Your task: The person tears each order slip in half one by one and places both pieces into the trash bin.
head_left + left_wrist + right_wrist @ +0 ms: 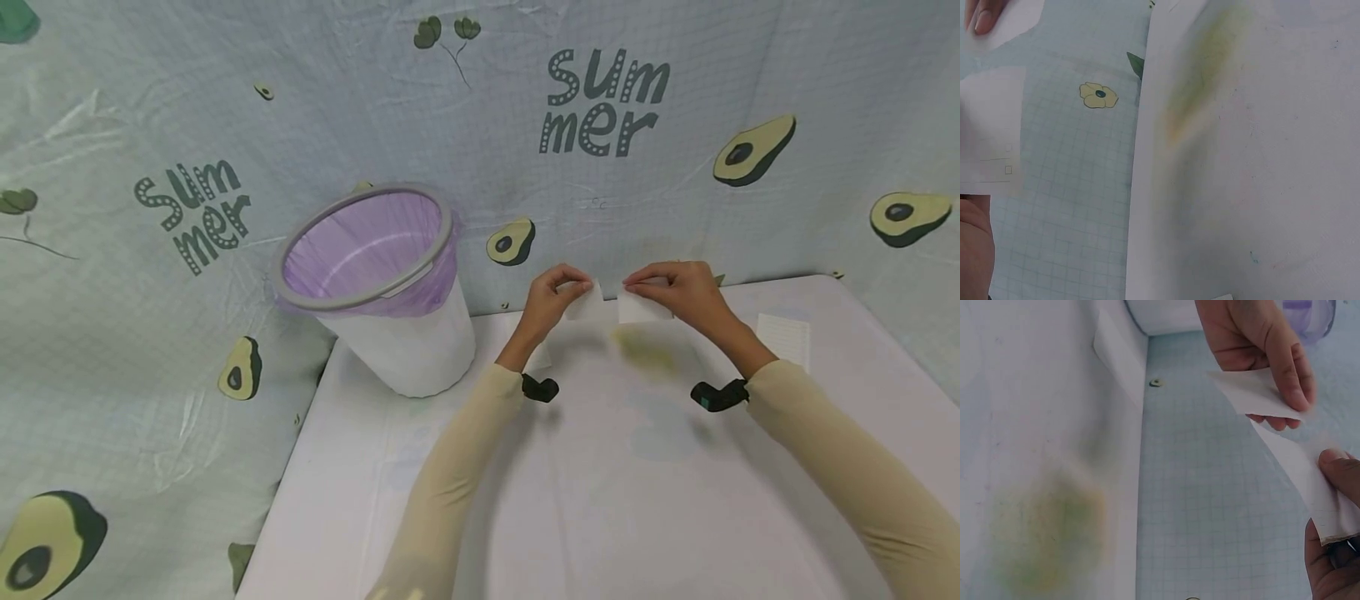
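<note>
In the head view, my left hand pinches a small piece of white paper between thumb and fingers. Close to its right, my right hand pinches another white paper piece. A narrow gap separates the two pieces in that view. Printed lines and small boxes show on the left hand's paper in the left wrist view. From the right wrist, the left piece shows an uneven edge facing the right piece. Both hands are above the far edge of the white table.
Left of the hands stands a white bin with a purple liner and grey rim. A lined white sheet lies by the right forearm, and another paper by the left wrist. The table has a yellow-green patch. A printed sheet hangs behind.
</note>
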`<state>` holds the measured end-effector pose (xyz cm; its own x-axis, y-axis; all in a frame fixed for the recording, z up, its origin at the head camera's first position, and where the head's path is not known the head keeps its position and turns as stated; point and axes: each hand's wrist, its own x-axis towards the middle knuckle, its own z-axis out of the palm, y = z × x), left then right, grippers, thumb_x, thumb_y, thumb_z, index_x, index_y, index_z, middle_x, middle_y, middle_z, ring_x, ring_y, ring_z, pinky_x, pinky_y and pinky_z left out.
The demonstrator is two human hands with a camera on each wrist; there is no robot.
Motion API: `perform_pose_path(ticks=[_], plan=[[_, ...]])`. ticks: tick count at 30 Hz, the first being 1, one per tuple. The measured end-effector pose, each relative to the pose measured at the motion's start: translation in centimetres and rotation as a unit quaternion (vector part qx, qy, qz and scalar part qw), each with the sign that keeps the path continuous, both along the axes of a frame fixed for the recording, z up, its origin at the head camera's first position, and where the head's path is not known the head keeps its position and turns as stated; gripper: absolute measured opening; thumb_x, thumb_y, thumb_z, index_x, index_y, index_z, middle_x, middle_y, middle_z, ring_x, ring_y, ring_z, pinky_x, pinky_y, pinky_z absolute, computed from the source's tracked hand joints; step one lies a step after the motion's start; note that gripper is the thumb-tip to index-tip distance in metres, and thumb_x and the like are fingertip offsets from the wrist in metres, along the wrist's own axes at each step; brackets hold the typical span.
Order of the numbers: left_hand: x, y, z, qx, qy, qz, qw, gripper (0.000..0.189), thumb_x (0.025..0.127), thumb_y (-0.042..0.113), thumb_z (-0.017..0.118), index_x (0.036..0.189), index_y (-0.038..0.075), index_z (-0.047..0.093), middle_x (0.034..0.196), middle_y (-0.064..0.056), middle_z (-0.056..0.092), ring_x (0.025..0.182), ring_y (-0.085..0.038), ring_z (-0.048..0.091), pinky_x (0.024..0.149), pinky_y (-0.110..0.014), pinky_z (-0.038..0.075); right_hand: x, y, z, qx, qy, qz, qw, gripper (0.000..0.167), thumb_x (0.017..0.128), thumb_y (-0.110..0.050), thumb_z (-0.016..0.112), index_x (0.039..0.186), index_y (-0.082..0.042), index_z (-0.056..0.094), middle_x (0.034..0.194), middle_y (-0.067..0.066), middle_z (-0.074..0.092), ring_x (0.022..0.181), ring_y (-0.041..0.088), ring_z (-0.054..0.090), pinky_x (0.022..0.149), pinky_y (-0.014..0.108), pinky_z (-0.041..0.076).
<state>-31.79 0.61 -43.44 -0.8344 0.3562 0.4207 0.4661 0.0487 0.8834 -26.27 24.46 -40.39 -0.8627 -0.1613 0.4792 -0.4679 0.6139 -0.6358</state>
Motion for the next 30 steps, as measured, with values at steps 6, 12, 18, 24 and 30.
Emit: perform_pose_path(ticks=[6, 12, 18, 24, 30], plan=[[0.3, -0.3, 0.5, 0.019, -0.023, -0.005, 0.9995, 0.018, 0.092, 0.008, 0.075, 0.106, -0.002, 0.078, 0.106, -0.015, 0.076, 0.1, -0.014, 0.07, 0.087, -0.029, 0.056, 0.0, -0.4, 0.2, 0.0, 0.009, 0.002, 1.0, 0.01, 0.091, -0.014, 0.078, 0.1, -0.013, 0.083, 0.097, 0.009, 0.078, 0.08, -0.01, 0.06, 0.064, 0.012, 0.044], [0.2, -0.6, 0.6, 0.031, -0.024, -0.013, 0.9992, 0.016, 0.092, 0.004, 0.074, 0.105, -0.003, 0.079, 0.106, -0.017, 0.076, 0.101, -0.016, 0.072, 0.087, -0.03, 0.058, 0.0, -0.8, 0.2, -0.007, 0.007, 0.008, 0.9999, 0.011, 0.091, -0.013, 0.079, 0.101, -0.013, 0.083, 0.097, 0.008, 0.078, 0.076, -0.008, 0.06, 0.059, 0.015, 0.044], [0.3, -1.1, 0.8, 0.023, -0.015, -0.006, 0.9996, 0.018, 0.092, 0.009, 0.076, 0.106, -0.001, 0.079, 0.105, -0.012, 0.077, 0.101, -0.015, 0.072, 0.085, -0.03, 0.058, 0.1, -1.2, 0.4, -0.002, 0.006, 0.014, 0.9999, 0.012, 0.093, -0.016, 0.077, 0.103, -0.012, 0.083, 0.089, 0.008, 0.078, 0.046, 0.007, 0.045, 0.045, 0.024, 0.036], [0.5, -1.8, 1.2, 0.013, -0.017, 0.002, 0.9998, 0.02, 0.092, 0.01, 0.076, 0.108, -0.001, 0.079, 0.106, -0.009, 0.078, 0.102, -0.014, 0.071, 0.084, -0.03, 0.058, 0.3, -1.8, 0.9, -0.001, -0.02, 0.003, 0.9998, 0.017, 0.094, -0.022, 0.076, 0.106, -0.012, 0.082, 0.084, 0.008, 0.077, 0.043, 0.013, 0.041, 0.042, 0.027, 0.034], [0.7, -2.2, 1.5, 0.018, -0.009, -0.006, 0.9998, 0.019, 0.092, 0.01, 0.076, 0.108, -0.001, 0.079, 0.106, -0.011, 0.077, 0.101, -0.015, 0.071, 0.083, -0.03, 0.058, 0.6, -2.3, 1.4, 0.003, -0.019, -0.001, 0.9998, 0.018, 0.093, -0.02, 0.077, 0.107, -0.01, 0.082, 0.086, 0.009, 0.078, 0.044, 0.013, 0.036, 0.043, 0.028, 0.03]])
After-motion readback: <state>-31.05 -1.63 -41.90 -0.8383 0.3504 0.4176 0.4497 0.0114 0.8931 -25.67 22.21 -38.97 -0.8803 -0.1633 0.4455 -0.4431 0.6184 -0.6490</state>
